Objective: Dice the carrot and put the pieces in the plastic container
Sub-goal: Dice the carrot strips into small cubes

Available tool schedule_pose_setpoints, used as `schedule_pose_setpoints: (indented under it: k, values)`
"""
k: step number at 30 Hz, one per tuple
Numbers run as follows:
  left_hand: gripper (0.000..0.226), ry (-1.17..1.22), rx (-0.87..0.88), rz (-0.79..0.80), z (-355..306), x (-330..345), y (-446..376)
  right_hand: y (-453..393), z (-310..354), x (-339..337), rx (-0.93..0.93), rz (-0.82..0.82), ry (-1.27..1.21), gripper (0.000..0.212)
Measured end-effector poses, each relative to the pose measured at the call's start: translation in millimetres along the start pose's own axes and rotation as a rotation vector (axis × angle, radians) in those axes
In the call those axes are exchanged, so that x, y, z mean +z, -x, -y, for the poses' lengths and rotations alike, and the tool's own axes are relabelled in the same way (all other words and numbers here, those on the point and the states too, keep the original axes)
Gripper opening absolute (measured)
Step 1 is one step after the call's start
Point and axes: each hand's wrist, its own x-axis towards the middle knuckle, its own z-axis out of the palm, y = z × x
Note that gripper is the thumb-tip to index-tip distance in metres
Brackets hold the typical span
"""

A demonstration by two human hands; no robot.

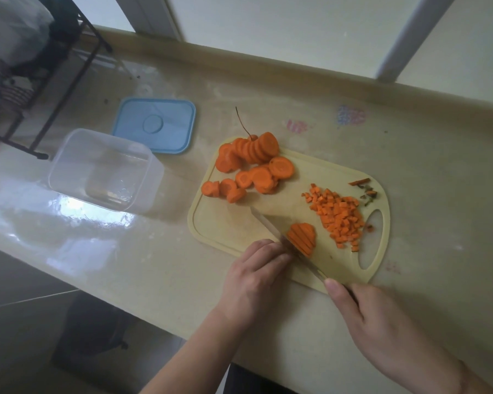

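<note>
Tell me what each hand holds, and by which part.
The right hand grips the knife by its handle. The left hand steadies the carrot strips with its fingertips against their near side.

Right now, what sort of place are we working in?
Most likely a home kitchen: a glossy beige countertop under a window, a pale yellow plastic cutting board with orange carrot slices, and a black wire dish rack at the far left.

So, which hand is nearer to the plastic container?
Left. The left hand rests at the cutting board's near edge, right of the plastic container; the right hand, holding the knife, is farther right.
</note>
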Motion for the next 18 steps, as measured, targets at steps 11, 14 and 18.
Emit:
schedule_pose_setpoints:
  k: [11,14,18]
  values:
    - [0.028,-0.005,0.048,0.023,1.7,2.2,-2.4,0.2,-6.4,-1.7,-0.003,0.030,-0.066,0.067]
    - [0.027,0.006,0.033,0.027,-0.8,3.9,-4.3,0.8,-8.6,-0.6,-0.012,0.017,-0.084,0.072]
    - [0.025,0.014,0.036,0.031,-2.7,6.7,-7.7,0.4,-8.9,-2.3,-0.004,0.019,-0.115,0.071]
